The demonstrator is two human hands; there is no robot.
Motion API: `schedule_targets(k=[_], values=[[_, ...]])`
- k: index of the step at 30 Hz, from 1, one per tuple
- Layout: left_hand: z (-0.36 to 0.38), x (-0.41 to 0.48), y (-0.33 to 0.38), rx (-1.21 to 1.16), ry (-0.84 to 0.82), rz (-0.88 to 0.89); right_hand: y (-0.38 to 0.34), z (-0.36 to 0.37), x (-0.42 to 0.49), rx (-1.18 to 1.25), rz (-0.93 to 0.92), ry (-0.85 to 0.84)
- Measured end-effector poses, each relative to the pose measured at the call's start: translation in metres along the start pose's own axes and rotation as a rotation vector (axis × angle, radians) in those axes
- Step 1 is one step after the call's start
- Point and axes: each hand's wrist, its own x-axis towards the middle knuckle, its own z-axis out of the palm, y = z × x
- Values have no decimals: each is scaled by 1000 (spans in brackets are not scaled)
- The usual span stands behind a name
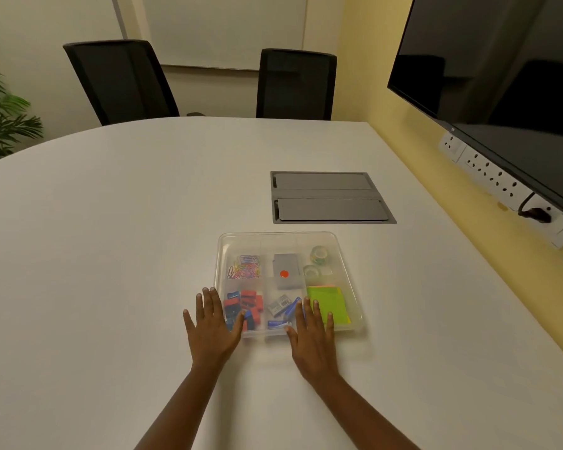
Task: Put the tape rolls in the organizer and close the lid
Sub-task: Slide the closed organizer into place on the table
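A clear plastic organizer (355,297) lies on the white table with its clear lid down over the compartments. Two tape rolls sit in its far right compartment: one roll (319,254) with a green core, and a clear roll (312,271) just in front of it. My left hand (212,326) lies flat, fingers spread, on the organizer's near left corner. Resting flat on the near edge, my right hand (312,332) covers part of the middle and right compartments. Neither hand holds anything.
Other compartments hold coloured paper clips (245,266), a grey box with a red dot (286,271), red and blue clips (246,303), staple boxes (281,306) and green sticky notes (329,302). A grey cable hatch (329,198) lies behind. Wall sockets (491,177) and a screen (501,76) are at right.
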Motion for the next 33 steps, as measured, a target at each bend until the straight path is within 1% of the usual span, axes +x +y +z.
schedule_targets(k=[4, 9, 11, 13, 15, 18, 19, 22, 26, 29, 31, 33], values=[[0, 1, 0, 9, -26, -6, -4, -5, -3, -50, 2, -54], [0, -1, 0, -9, -44, 2, -4, -8, -3, 0, 13, -64], [0, 0, 0, -19, -39, 6, 0, -8, 1, 51, -32, -89], [0, 1, -1, -24, -42, 9, 10, -11, 3, 42, -97, -126], [1, 1, -1, -32, -37, 12, 26, -10, 6, -1, -59, -134], [2, 1, -1, -45, -33, 22, 45, -13, 10, 3, 20, -34], [2, 1, -2, -43, -31, 26, 49, -11, 12, 9, 45, -27], [4, 1, -2, -77, -26, 19, 60, -4, 18, 57, 97, -109], [4, 1, 1, -124, -23, 9, 61, -1, 18, 78, 183, -90], [6, -2, 0, -117, 3, 17, 72, -9, 24, 72, 197, -135], [1, -1, 5, -55, -17, 12, 86, -12, 31, 128, 195, -171], [1, 31, 13, 21, 7, -16, 89, -14, 70, 141, 128, -189]])
